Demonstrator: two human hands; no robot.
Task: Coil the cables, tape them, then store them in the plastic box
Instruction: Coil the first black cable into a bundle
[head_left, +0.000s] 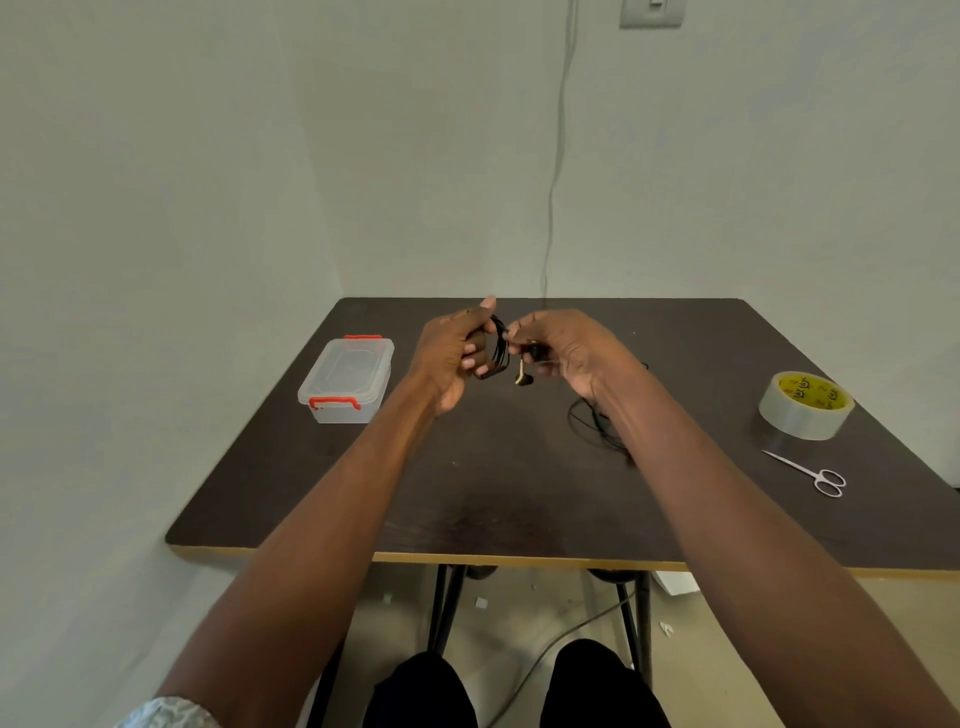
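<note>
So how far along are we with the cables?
Early. The left hand holds a partly wound black cable coil while the right hand feeds it; loose cable is on the table. Nothing taped: tape roll and scissors lie untouched. The plastic box is closed, apparently empty.

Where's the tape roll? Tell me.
In the head view the tape roll sits on the right side of the table, just beyond the scissors and far from both hands.
</note>
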